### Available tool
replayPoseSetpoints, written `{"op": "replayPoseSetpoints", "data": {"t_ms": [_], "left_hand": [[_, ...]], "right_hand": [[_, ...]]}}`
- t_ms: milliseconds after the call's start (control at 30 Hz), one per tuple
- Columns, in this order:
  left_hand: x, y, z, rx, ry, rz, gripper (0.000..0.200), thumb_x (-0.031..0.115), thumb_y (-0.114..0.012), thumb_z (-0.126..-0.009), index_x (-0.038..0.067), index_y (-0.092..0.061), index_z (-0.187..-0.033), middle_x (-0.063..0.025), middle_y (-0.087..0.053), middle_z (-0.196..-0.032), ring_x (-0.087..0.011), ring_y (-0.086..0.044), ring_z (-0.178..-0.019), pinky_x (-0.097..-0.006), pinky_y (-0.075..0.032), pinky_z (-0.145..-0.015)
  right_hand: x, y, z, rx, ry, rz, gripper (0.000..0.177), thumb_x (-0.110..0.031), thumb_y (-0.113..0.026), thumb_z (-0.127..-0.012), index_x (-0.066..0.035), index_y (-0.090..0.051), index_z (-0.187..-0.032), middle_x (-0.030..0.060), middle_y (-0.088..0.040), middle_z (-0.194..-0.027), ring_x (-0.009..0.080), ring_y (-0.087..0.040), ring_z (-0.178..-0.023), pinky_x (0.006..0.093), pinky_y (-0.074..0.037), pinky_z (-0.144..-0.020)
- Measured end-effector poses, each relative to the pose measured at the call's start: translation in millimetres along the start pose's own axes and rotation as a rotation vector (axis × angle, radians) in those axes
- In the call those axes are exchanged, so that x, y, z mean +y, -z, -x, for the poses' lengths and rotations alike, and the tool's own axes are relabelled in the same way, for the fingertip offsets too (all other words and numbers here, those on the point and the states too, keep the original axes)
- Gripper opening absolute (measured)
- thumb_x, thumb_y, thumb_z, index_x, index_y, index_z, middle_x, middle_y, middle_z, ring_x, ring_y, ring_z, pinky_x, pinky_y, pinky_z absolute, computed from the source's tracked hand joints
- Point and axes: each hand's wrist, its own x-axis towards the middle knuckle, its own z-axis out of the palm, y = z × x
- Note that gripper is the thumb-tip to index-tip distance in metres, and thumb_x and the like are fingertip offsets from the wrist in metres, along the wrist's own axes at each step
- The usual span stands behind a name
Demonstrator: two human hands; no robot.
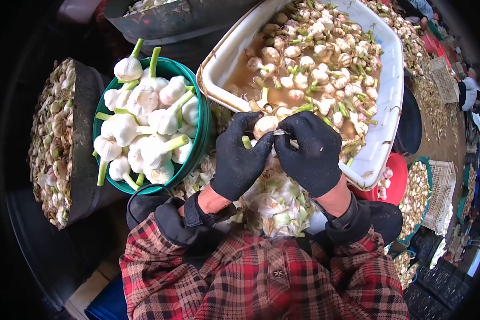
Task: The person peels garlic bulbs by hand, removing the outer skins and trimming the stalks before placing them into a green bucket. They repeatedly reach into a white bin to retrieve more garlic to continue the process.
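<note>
Left hand (pixel 240 160) is closed around the garlic bulb (pixel 264 126), just over the white tub (pixel 389 96). Right hand (pixel 309 154) pinches an apparent small blade (pixel 279 132) against it. Risk: the wet bulb slips and the blade cuts the glove.

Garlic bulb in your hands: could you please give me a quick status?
Both gloved: left hand grips the garlic bulb by its stem, right hand pinches its top. Held over edge of the white tub. Nothing in the way.
</note>
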Motion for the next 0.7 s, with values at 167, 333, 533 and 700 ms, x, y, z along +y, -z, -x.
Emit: {"op": "replayPoseSetpoints", "data": {"t_ms": [167,333,533,700], "left_hand": [[-3.6,3.8,-2.9,-0.109,0.068,0.052,0.035,0.002,-0.068,-0.079,-0.003,-0.056,-0.111,-0.0085,-0.064,-0.101,-0.0139,-0.061,-0.095,-0.028,-0.049,-0.084],[2.1,8.6,-10.1,-0.235,0.31,0.471,0.031,0.001,-0.069,-0.078,-0.001,-0.059,-0.107,-0.0066,-0.065,-0.099,-0.0138,-0.062,-0.091,-0.0291,-0.05,-0.083],[12.4,22.7,-15.6,-0.449,0.435,0.627,0.036,0.008,-0.065,-0.082,-0.001,-0.058,-0.116,-0.0072,-0.063,-0.108,-0.0119,-0.058,-0.099,-0.0281,-0.047,-0.088],[7.7,24.4,-18.4,-0.517,0.265,0.48,0.037,0.014,-0.061,-0.088,-0.001,-0.054,-0.121,-0.0128,-0.058,-0.12,-0.0182,-0.058,-0.104,-0.0315,-0.05,-0.083]], "right_hand": [[11.1,-6.7,4.4,-0.03,-0.146,-0.142,0.01,-0.006,-0.065,-0.069,-0.007,-0.057,-0.075,0.0085,-0.057,-0.069,0.0272,-0.059,-0.059,0.037,-0.047,-0.054],[20.3,1.8,7.2,-0.045,-0.34,-0.375,0.005,-0.003,-0.062,-0.071,-0.003,-0.057,-0.073,0.0114,-0.059,-0.062,0.0243,-0.061,-0.053,0.0325,-0.049,-0.053],[68.2,8.5,19.5,-0.028,-0.342,0.027,0.01,0.0,-0.061,-0.071,-0.004,-0.061,-0.08,0.0111,-0.065,-0.076,0.0223,-0.065,-0.066,0.0324,-0.051,-0.061],[40.0,32.3,4.2,-0.018,-0.105,-0.309,0.028,0.003,-0.059,-0.07,-0.004,-0.065,-0.096,0.013,-0.065,-0.095,0.0299,-0.064,-0.089,0.0351,-0.051,-0.08]]}}
